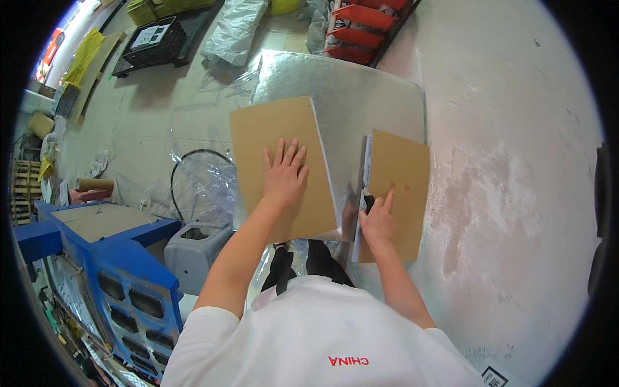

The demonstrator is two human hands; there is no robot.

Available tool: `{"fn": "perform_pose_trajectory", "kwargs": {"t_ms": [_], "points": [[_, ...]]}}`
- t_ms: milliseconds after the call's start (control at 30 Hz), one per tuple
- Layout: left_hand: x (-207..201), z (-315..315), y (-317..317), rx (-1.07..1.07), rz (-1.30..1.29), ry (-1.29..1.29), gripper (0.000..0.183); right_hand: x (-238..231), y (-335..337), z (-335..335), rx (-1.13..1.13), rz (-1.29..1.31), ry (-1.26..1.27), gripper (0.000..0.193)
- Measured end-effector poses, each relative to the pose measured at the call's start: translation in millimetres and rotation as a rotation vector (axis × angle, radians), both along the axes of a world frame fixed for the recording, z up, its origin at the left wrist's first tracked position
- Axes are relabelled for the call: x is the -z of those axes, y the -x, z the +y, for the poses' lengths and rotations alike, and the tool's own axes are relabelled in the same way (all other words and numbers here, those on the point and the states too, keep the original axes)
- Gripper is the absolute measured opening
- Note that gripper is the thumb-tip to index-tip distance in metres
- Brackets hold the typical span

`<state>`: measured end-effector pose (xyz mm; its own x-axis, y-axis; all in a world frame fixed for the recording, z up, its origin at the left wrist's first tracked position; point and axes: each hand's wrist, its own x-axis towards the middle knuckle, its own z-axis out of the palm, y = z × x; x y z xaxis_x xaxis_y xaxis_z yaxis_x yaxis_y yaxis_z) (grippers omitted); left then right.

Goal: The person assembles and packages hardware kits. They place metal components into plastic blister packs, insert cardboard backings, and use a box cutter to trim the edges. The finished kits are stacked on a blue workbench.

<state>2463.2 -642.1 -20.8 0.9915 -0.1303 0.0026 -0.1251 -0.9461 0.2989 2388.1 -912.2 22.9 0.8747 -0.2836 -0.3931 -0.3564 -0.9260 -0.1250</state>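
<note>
My left hand [285, 175] lies flat with fingers spread on a brown cardboard-topped stack [258, 138], whose right edge shows a thin white side. To its right, on the same metal tabletop [342, 84], lies a second brown-topped stack [406, 168] with a white left edge and small dark triangular marks. My right hand [378, 222] rests on that stack's left side. It is closed around a small black-handled cutter knife [369, 202], pale tip pointing away from me, with the index finger stretched forward. The palm side of the grip is hidden.
A pale stained wall [490, 193] borders the table on the right. Red bins [361, 32] stand beyond the far edge. Left lie crumpled clear plastic [206, 187], a grey plastic container [196, 255] and a blue metal frame [138, 264]. A black crate [155, 42] stands farther off.
</note>
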Motion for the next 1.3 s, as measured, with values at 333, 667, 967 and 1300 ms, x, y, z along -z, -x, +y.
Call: {"fn": "perform_pose_trajectory", "kwargs": {"t_ms": [333, 667, 967, 1300], "points": [[5, -154, 81, -0.018, 0.351, 0.791, 0.054, -105, 3, -136, 0.231, -0.425, -0.153, 0.023], [25, -174, 80, -0.134, 0.421, 0.753, 0.048, -121, -8, -176, 0.235, -0.530, -0.236, 0.020], [-48, -154, -3, -0.184, 1.372, 2.153, 0.088, -228, 16, -178, 0.024, -0.651, -0.834, 0.027], [-39, -156, 21, -0.142, 0.962, 1.774, 0.050, -143, -18, -207, 0.047, -0.325, -0.863, 0.016]]}}
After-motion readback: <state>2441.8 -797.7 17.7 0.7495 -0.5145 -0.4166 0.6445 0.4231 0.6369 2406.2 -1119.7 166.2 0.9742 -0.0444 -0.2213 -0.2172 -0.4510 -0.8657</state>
